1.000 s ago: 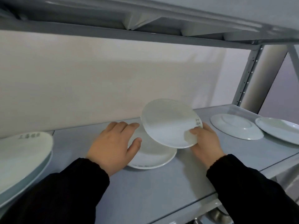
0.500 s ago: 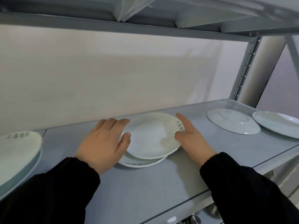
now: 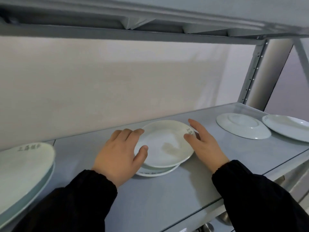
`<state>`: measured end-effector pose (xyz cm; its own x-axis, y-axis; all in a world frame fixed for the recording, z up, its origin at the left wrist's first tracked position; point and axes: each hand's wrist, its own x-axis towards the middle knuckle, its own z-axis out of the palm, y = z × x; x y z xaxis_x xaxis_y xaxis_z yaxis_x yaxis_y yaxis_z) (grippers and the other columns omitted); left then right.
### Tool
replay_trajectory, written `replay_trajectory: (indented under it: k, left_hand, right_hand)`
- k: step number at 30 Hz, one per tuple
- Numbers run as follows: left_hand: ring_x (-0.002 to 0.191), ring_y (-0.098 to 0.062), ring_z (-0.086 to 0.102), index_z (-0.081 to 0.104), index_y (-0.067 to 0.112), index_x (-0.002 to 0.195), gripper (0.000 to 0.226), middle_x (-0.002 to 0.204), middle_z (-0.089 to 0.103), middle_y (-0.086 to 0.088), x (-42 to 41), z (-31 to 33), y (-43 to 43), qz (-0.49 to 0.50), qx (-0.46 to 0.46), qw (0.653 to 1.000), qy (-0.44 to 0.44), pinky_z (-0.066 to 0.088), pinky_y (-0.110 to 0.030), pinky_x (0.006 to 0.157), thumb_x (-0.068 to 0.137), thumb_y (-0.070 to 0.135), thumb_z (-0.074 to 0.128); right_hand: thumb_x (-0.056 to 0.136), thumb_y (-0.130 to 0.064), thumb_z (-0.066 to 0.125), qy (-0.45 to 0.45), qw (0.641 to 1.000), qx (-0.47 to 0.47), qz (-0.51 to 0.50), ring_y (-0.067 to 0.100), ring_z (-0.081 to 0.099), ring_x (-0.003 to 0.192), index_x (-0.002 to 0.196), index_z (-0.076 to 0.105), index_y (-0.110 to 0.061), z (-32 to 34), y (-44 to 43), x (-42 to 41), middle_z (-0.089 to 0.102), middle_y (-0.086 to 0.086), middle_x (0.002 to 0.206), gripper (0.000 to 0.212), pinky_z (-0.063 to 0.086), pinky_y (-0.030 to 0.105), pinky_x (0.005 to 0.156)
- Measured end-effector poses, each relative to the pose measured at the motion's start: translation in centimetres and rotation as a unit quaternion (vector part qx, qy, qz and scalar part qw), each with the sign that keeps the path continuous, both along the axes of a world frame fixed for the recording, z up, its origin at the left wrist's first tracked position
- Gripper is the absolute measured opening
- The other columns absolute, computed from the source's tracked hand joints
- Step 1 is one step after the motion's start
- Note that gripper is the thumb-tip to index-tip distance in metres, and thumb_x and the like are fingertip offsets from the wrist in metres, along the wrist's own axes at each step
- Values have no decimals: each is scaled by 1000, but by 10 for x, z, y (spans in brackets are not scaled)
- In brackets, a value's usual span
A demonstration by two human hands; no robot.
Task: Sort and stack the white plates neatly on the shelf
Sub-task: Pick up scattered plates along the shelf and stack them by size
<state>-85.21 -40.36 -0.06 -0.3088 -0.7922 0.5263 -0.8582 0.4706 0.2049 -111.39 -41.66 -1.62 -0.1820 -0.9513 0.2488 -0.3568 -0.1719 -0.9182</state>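
In the middle of the grey shelf (image 3: 167, 201) a small white plate (image 3: 164, 144) lies on top of another white plate (image 3: 155, 172), slightly offset toward the back. My left hand (image 3: 120, 153) grips the stack's left rim, thumb on the top plate and fingers curled round its far edge. At the right rim is my right hand (image 3: 204, 144), fingers spread, with only the thumb touching the top plate.
Larger white plates are stacked at the left edge (image 3: 23, 164). To the right lie an upside-down plate (image 3: 242, 126) and another plate (image 3: 287, 126). An upper shelf (image 3: 150, 34) hangs close overhead, with a perforated post (image 3: 250, 72) at the back right.
The plate held tilted in my right hand has come down flat onto the lower plate. My right hand has let go and opened beside it; my left hand stays on the left rim.
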Motion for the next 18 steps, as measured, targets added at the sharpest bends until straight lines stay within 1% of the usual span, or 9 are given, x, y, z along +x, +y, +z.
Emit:
replay_trajectory:
  k: [2, 5, 7, 9, 10, 12, 14, 16, 18]
  left_hand:
    - [106, -22, 52, 53, 23, 132, 55, 110, 61, 5, 0, -1, -1, -8, 0, 1000, 2, 49, -37, 87, 89, 53, 36]
    - [106, -21, 52, 55, 23, 131, 53, 109, 61, 6, -2, -2, -2, -19, -6, 1000, 6, 48, -34, 85, 88, 51, 38]
    - [107, -20, 51, 55, 24, 130, 53, 109, 61, 7, -3, -3, -1, -27, 0, 1000, 16, 49, -34, 85, 88, 51, 38]
    - [108, -19, 51, 55, 25, 130, 53, 110, 60, 8, -5, -4, -1, -36, 11, 999, 26, 50, -35, 85, 88, 52, 38]
    - [108, -20, 51, 55, 25, 130, 52, 110, 61, 8, -5, -4, -1, -41, 11, 999, 26, 50, -36, 85, 88, 51, 38]
    - [106, -21, 53, 56, 23, 129, 51, 108, 62, 7, -6, -5, -1, -54, 8, 998, 28, 51, -37, 84, 88, 50, 40]
    - [106, -20, 53, 57, 23, 128, 51, 108, 62, 7, -8, -5, 0, -62, 14, 997, 37, 51, -37, 85, 88, 50, 40]
    - [108, -20, 52, 56, 25, 129, 53, 110, 62, 8, -8, -5, 1, -63, 20, 997, 42, 51, -36, 86, 88, 52, 38]
    - [111, -20, 51, 55, 26, 130, 55, 112, 61, 8, -9, -5, 0, -65, 26, 997, 41, 50, -36, 89, 87, 53, 35]
  right_hand:
    - [91, -30, 63, 8, 1000, 2, -4, 3, 54, 119, 143, 45, -39, -3, -2, -2, 52, -12, 138, 56, 38, 13, 87]
    - [91, -31, 65, 19, 1000, 3, 1, 0, 53, 119, 140, 47, -42, -3, -1, -3, 53, -11, 138, 53, 38, 9, 87]
    - [90, -33, 65, 34, 999, -5, 0, 0, 51, 123, 138, 49, -43, -3, 2, -2, 52, -14, 139, 51, 40, 17, 98]
    - [91, -33, 65, 59, 998, -11, -2, 2, 47, 127, 137, 51, -39, -3, 5, -1, 50, -16, 140, 49, 37, 27, 109]
    - [91, -32, 65, 74, 997, -16, -3, 1, 45, 129, 136, 51, -39, -3, 6, 0, 48, -15, 142, 48, 34, 28, 112]
    - [91, -34, 65, 109, 994, -28, -5, -2, 38, 133, 135, 52, -41, -4, 7, 0, 41, -15, 147, 47, 28, 24, 113]
    - [91, -36, 64, 136, 990, -34, -10, -4, 34, 135, 135, 52, -42, -4, 7, 1, 37, -15, 149, 46, 24, 19, 110]
    - [89, -41, 61, 142, 989, -38, -19, -6, 34, 134, 134, 53, -42, -4, 8, 1, 38, -14, 148, 47, 23, 17, 108]
    - [87, -43, 59, 139, 989, -41, -26, -6, 35, 134, 133, 55, -42, -4, 8, 1, 41, -13, 147, 46, 25, 19, 111]
